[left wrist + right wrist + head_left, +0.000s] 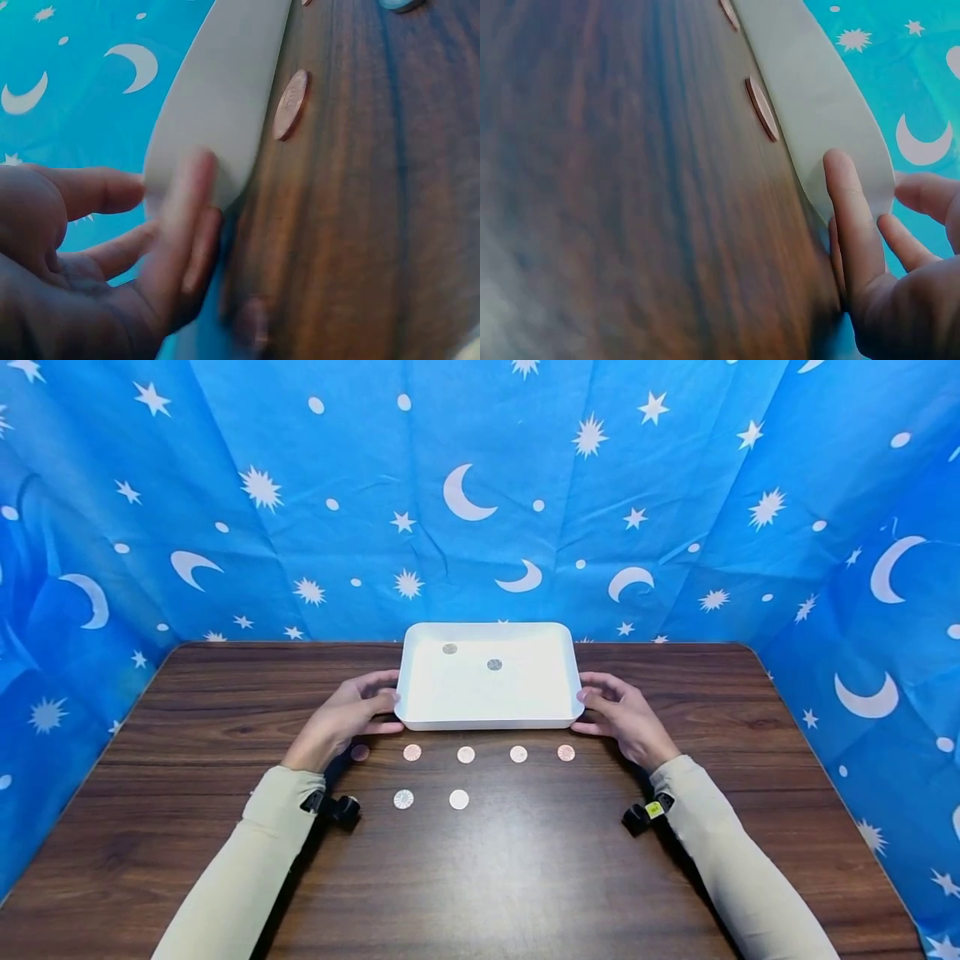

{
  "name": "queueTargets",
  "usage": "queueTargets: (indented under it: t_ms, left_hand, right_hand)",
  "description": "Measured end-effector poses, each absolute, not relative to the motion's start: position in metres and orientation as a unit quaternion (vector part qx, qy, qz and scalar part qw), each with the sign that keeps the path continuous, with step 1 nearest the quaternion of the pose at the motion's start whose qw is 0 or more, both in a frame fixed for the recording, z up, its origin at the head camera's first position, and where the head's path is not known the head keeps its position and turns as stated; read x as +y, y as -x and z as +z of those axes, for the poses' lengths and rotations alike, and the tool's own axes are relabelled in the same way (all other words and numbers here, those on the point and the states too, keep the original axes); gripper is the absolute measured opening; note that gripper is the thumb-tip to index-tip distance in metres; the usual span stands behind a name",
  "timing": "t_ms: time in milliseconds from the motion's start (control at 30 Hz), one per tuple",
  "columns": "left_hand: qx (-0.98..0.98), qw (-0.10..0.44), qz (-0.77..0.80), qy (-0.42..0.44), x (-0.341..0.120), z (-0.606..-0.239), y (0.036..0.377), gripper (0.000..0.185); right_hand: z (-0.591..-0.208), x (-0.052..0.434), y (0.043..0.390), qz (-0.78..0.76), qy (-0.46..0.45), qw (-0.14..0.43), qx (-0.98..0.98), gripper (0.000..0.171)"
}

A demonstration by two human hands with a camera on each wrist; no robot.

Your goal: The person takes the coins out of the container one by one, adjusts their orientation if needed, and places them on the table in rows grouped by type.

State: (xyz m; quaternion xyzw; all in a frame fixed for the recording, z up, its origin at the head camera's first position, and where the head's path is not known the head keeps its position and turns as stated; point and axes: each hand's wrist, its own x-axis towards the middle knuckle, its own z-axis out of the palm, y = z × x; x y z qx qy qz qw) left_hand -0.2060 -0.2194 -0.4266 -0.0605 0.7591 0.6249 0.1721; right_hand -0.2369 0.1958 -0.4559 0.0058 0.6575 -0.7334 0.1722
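A shallow white tray (490,724) stands at the back of the table, with two silver-coloured coins, one left (449,648) and one near the middle (494,665). My left hand (345,714) holds its left end, and my right hand (626,714) holds its right end. In the left wrist view, fingers (180,225) lie against the tray's outer wall (217,97). A finger (847,195) of the right hand presses the wall likewise in the right wrist view. Several coins, among them a copper one (566,752), lie in a row just before the tray.
Nearer the front lie two more coins, a silver one (403,798) and a pale, glaring one (458,799). The dark wood table (510,885) ends behind the tray at a blue star-and-moon cloth (360,527). Each wrist wears a small black camera.
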Motion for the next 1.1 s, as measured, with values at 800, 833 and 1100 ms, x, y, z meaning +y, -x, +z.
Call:
queueTargets:
  t_ms: [800,833,1100]
  left_hand:
    - [0.911,0.08,0.403,0.028,-0.143,-0.406,0.275,0.042]
    - [0.918,0.079,0.388,0.027,-0.141,-0.408,0.277,0.043]
    - [0.944,0.086,0.317,0.023,-0.137,-0.419,0.286,0.049]
  right_hand:
    - [-0.462,0.202,0.236,-0.669,0.027,0.202,0.715,0.044]
    - [-0.462,0.202,0.236,-0.67,0.028,0.198,0.715,0.044]
    - [-0.464,0.198,0.233,-0.67,0.019,0.192,0.717,0.041]
